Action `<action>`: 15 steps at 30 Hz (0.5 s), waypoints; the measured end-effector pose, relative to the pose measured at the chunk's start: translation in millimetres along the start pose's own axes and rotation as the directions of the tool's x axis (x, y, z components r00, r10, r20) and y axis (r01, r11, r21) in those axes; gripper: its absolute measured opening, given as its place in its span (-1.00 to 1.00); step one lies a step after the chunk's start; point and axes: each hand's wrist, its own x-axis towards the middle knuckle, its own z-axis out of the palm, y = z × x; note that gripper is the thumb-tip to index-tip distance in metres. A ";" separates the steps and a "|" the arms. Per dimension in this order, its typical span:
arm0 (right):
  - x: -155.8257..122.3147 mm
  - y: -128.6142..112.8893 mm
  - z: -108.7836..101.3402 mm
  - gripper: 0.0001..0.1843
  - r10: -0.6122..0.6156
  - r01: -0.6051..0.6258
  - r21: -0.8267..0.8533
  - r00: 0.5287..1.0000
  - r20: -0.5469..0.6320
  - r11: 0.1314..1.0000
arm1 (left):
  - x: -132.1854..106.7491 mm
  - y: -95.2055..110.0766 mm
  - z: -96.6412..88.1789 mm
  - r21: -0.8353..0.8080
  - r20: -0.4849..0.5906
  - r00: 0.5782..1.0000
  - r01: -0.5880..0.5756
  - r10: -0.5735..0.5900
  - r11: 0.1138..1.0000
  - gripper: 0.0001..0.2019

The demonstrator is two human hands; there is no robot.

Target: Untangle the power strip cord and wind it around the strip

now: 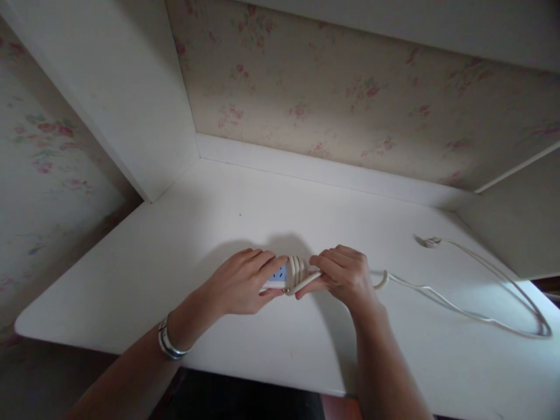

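My left hand (249, 280) is closed around a white power strip (277, 274) with a blue socket face, most of it hidden under the fingers. Several turns of white cord (297, 268) are wound about the strip's right end. Just to the right, my right hand (343, 271) pinches the same cord, and a straight length runs from the strip into its fingers. From behind that hand the loose cord trails right over the white desktop and loops back to a plug (432, 242).
The white desktop (144, 280) has a rounded corner at the left. White upright panels (131, 87) stand at the left and right, with a floral-papered wall (324, 99) behind. A silver bracelet (168, 341) circles the left wrist.
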 end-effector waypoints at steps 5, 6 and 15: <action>-1.4 -0.8 -5.2 -0.52 -0.034 0.036 0.036 0.999 -0.040 0.999 | -1.3 0.0 -1.7 -0.058 0.010 1.000 -0.024 0.025 0.998 -0.50; -1.5 -0.9 -6.1 -0.52 -0.037 0.039 0.044 0.998 -0.049 0.998 | -1.3 0.6 -2.6 -0.077 0.019 0.999 -0.027 0.028 0.997 -0.50; -1.4 2.7 -4.9 -0.58 0.029 -0.031 0.023 0.995 0.095 0.999 | 3.5 4.3 -3.1 -0.164 0.171 0.985 0.068 -0.040 0.984 -0.52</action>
